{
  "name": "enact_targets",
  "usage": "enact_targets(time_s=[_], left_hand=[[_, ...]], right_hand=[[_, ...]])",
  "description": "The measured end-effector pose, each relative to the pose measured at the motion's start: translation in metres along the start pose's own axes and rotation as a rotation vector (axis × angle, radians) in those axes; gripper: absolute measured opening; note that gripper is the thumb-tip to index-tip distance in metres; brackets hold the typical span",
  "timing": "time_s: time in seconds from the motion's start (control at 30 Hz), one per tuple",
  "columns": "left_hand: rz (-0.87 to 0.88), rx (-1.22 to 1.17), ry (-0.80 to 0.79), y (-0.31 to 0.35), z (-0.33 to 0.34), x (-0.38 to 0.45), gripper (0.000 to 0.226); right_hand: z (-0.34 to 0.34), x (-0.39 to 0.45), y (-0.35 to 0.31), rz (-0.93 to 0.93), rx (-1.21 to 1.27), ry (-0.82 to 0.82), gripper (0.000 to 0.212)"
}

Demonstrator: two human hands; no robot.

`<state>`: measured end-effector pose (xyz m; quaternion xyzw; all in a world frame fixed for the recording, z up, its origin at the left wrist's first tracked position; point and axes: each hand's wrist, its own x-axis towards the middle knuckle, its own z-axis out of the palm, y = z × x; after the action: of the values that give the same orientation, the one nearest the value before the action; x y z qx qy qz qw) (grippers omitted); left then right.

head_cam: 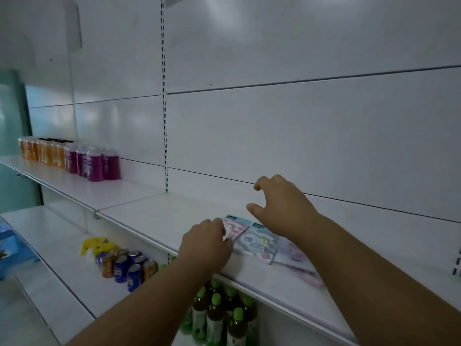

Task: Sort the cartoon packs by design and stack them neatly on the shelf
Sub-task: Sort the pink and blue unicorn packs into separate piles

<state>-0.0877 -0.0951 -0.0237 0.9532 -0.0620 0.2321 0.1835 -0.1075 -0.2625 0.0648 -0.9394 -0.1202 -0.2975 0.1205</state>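
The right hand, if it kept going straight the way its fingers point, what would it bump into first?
Probably the white back wall. The right hand hovers above the cartoon packs, fingers curled, aimed up-left; depth is unclear.

left hand hides the pink pack edge, perhaps gripping it.

Two bare forearms — no sleeves, rings or watch — left hand, right hand.

Pastel cartoon packs lie flat, side by side, near the white shelf's front edge.
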Motion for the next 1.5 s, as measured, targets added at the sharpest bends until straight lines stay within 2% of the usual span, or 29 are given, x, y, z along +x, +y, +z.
enact_targets(time_s=[0.2,0.3,0.43,0.53,0.6,0.7,0.8,0.87,1.03,1.17,1.27,1.37,1.4,1.5], left_hand=[[-0.031,0.217,-0.183,-0.029,0.028,0.063,0.053],[0.013,0.297,-0.195,-0.033,0.035,0.083,0.064],[0.065,0.283,-0.272,-0.038,0.037,0.102,0.06],[0.078,0.114,-0.311,-0.043,0.037,0.111,0.072],[0.044,-0.126,-0.303,-0.051,0.036,0.116,0.072],[0.036,-0.417,-0.293,-0.068,0.027,0.123,0.048],[0.074,-0.646,-0.288,-0.084,0.017,0.124,0.013],[0.063,-0.857,-0.277,-0.09,0.009,0.12,0.013],[0.009,-1.23,-0.283,-0.103,-0.013,0.113,0.009],[-0.032,-1.388,-0.282,-0.115,-0.019,0.109,0.011],[-0.024,-1.444,-0.303,-0.122,-0.018,0.109,0.011],[-0.014,-1.497,-0.337,-0.127,-0.017,0.109,0.011],[-0.012,-1.515,-0.356,-0.127,-0.017,0.108,0.011],[-0.009,-1.535,-0.403,-0.126,-0.017,0.102,0.012]], right_hand=[[0.039,0.044,0.0,0.062,-0.021,-0.023,0.047],[0.051,0.053,0.0,0.12,-0.049,-0.009,0.047],[0.06,0.051,-0.006,0.243,-0.115,-0.008,0.046],[0.063,0.048,-0.017,0.349,-0.125,-0.025,0.045],[0.066,0.042,-0.024,0.417,-0.122,-0.027,0.044],[0.075,0.026,-0.036,0.535,-0.154,-0.057,0.04],[0.085,0.01,-0.045,0.679,-0.252,-0.185,0.029],[0.091,0.004,-0.052,0.746,-0.299,-0.286,0.029],[0.099,0.005,-0.06,0.747,-0.445,-0.378,0.042],[0.102,0.012,-0.062,0.783,-0.349,-0.458,0.057],[0.103,0.018,-0.063,0.862,-0.295,-0.4,0.064],[0.103,0.021,-0.064,0.988,-0.183,-0.295,0.077],[0.104,0.021,-0.064,1.016,-0.136,-0.245,0.075],[0.104,0.019,-0.064,1.021,0.046,0.02,0.041]])
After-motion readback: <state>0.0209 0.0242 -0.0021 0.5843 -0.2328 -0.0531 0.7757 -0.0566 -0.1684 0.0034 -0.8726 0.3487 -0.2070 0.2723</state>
